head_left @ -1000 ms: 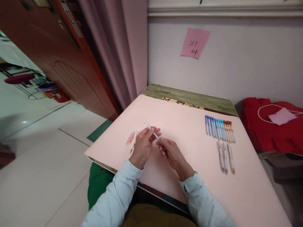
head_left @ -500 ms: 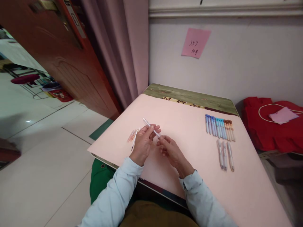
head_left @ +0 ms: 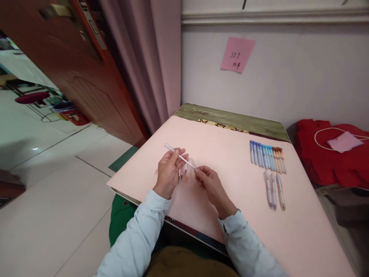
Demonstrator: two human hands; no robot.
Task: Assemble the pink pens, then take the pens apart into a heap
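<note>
While the left hand (head_left: 168, 172) pinches a thin white refill (head_left: 179, 156) — the right hand (head_left: 208, 183) grips its other end — finished pens (head_left: 268, 156) lie well apart on the pink surface (head_left: 230, 184).

We see a pale pink bench (head_left: 230, 161) with a green, star-patterned far edge, blue and orange pens (head_left: 267, 156) in a row, a white refill (head_left: 180, 156), light blue sleeves (head_left: 138, 238).

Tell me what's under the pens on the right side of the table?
The row of blue and orange pens and the three pale pens lie on a pink sheet. The green table shows only at its far edge; the rest is covered.
</note>
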